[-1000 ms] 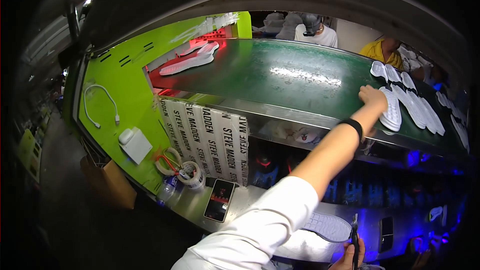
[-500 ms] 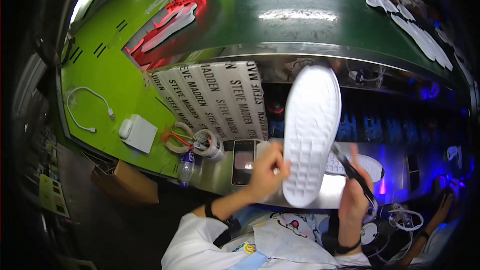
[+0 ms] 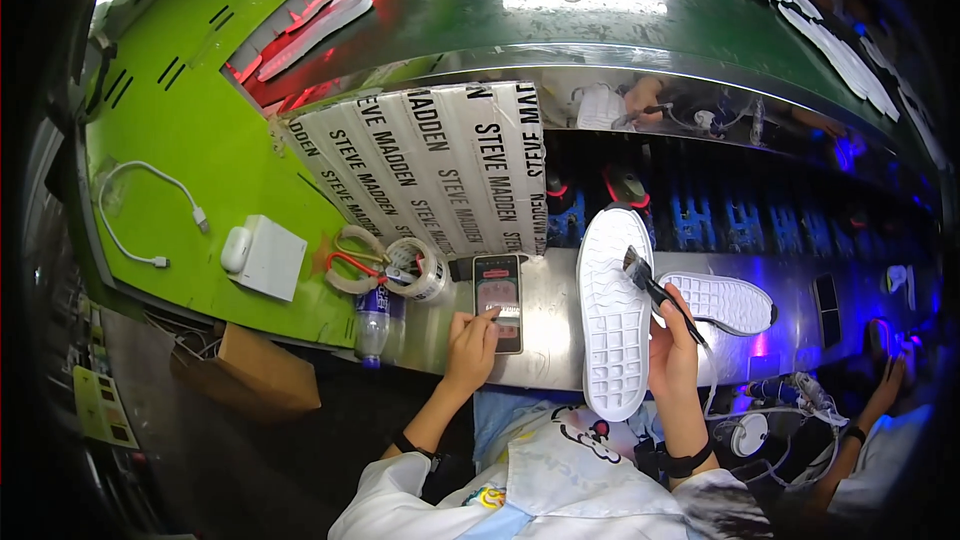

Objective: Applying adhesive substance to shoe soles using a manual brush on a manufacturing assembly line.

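My left hand (image 3: 471, 348) rests on a phone (image 3: 497, 290), a fingertip touching its lit screen; it holds nothing. My right hand (image 3: 676, 355) is closed around the edge of a white shoe sole (image 3: 615, 340), which stands nearly upright with its gridded, hollowed side facing me. The same hand also holds a dark-handled brush (image 3: 668, 302), its bristles over the upper part of the sole. Behind that hand, a second white sole (image 3: 722, 302) lies on the metal ledge (image 3: 550, 340).
A printed box (image 3: 420, 170) stands behind the phone. Tape rolls (image 3: 427, 275), red-handled scissors (image 3: 352, 262) and a bottle (image 3: 373, 325) are to its left. A green conveyor (image 3: 590, 20) carries white soles (image 3: 840, 55). A co-worker's arm (image 3: 875, 405) is at the right, near another phone (image 3: 828, 310).
My left hand has left the sole and moved down-left onto the phone. The sole has dropped lower in my right hand, and the brush has swung over its face.
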The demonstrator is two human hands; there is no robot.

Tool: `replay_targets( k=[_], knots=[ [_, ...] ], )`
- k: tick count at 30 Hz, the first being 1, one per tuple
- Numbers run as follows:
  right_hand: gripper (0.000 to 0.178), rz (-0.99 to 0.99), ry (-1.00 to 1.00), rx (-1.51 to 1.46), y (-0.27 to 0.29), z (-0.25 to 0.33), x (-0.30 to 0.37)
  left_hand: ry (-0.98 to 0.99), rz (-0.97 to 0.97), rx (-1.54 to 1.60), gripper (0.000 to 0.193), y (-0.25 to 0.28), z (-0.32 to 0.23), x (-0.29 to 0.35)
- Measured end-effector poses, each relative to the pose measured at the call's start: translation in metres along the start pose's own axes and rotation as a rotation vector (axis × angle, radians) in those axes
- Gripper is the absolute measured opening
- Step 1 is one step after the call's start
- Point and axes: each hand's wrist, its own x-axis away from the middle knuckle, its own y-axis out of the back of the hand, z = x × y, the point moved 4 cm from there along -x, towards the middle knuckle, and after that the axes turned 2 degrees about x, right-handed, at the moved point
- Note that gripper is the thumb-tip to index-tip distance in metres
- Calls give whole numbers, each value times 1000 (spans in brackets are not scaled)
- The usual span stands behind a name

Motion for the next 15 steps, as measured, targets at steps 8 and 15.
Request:
replay_targets(
  k=[8, 15],
  knots=[
    [38, -34, 61, -34, 8, 11, 4, -11, -129, -5, 13, 1, -10, -5],
    [41, -45, 104, -44, 17, 26, 3, 70, -111, 95, 11, -10, 5, 4]
  ],
)
